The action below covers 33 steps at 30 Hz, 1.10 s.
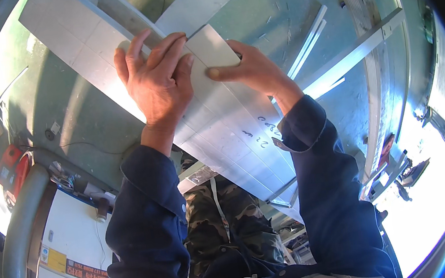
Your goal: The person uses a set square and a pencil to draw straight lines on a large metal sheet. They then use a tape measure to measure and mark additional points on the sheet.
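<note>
A long silver metal panel (232,129) lies slanted in front of me, with thin lines across it and dark handwritten marks near its lower end. On its far part is a pale rectangular plate (210,49). My right hand (255,68) grips this plate at its right edge, thumb on top and fingers around the side, partly hidden. My left hand (156,77) rests on the panel left of the plate, its fingers apart and slightly bent. The left thumb and index fingertip are beside the plate's left edge.
Long metal profiles (356,53) stretch across the right side, with narrow bright strips (308,42) and scattered offcuts on the green floor (253,24). At lower left stands a white machine cabinet (72,229) with a grey rounded tube (19,247). A cable crosses the floor at left.
</note>
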Available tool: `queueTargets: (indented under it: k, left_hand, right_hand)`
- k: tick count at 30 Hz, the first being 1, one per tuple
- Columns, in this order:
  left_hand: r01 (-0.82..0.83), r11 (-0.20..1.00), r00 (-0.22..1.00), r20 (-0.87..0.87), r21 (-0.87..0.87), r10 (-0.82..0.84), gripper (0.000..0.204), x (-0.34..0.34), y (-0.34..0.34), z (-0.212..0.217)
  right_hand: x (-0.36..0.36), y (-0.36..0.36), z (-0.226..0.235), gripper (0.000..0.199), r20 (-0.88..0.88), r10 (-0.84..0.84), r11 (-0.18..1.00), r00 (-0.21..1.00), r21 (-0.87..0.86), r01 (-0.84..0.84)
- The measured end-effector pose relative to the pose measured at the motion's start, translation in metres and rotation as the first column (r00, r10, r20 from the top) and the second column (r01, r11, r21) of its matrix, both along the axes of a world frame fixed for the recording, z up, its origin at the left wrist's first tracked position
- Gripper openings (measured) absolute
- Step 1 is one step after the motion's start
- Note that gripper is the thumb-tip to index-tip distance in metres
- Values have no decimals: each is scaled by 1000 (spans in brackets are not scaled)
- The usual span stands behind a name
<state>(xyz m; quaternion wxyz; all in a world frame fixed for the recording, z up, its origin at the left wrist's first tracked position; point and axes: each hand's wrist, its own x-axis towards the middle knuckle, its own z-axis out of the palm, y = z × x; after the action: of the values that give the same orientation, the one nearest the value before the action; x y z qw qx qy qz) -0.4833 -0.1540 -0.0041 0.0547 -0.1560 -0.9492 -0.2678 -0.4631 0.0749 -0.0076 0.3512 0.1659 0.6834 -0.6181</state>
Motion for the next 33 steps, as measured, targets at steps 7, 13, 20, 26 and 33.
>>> queueTargets:
  k: [7,13,20,26,33]
  left_hand:
    - [-1,999,999,-40,33,2,29,-1,0,-4]
    - [0,1000,1000,-2,-23,0,28,-1,0,0]
    - [3,1000,1000,-5,-25,-3,28,-1,-1,0]
    - [14,998,1000,0,-54,-14,30,-1,-4,-2]
    - [13,991,999,-37,-129,-18,32,-3,-2,-21]
  right_hand:
    - [-2,-2,5,77,1,-7,1000,1000,-2,7]
    - [-2,-1,3,75,3,-16,1000,1000,-12,16]
    - [-5,-3,4,72,13,-2,1000,1000,1,2]
    - [-2,-6,-5,79,-47,-3,1000,999,20,4]
    - [15,-4,-16,114,-266,-54,919,962,364,152]
